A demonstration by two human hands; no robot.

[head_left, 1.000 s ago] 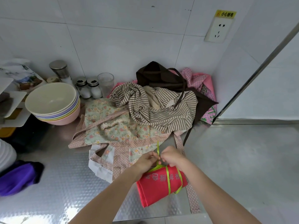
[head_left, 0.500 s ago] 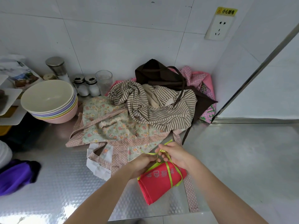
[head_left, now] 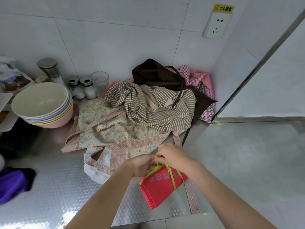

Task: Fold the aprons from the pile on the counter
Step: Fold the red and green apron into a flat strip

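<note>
A folded red apron (head_left: 160,187) lies near the counter's front edge, wrapped by its lime-green ties (head_left: 171,177). My left hand (head_left: 140,164) and my right hand (head_left: 173,156) meet at its far end, both pinching the green ties. Behind them lies the pile: a floral apron with pink dotted trim (head_left: 109,131), a brown-striped apron (head_left: 155,106) on top of it, a dark brown apron (head_left: 158,73) and a pink checked one (head_left: 199,83) in the corner.
Stacked pastel bowls (head_left: 41,104) stand at the left, with shakers (head_left: 82,88), a glass (head_left: 100,83) and a steel canister (head_left: 49,68) along the wall. A purple cloth (head_left: 13,184) lies at the left edge. The steel counter (head_left: 247,162) stretches right.
My hands have worked the green ties at the red apron's end; the loose loops seen earlier are now drawn down close between my fingers. The view shifted slightly.
</note>
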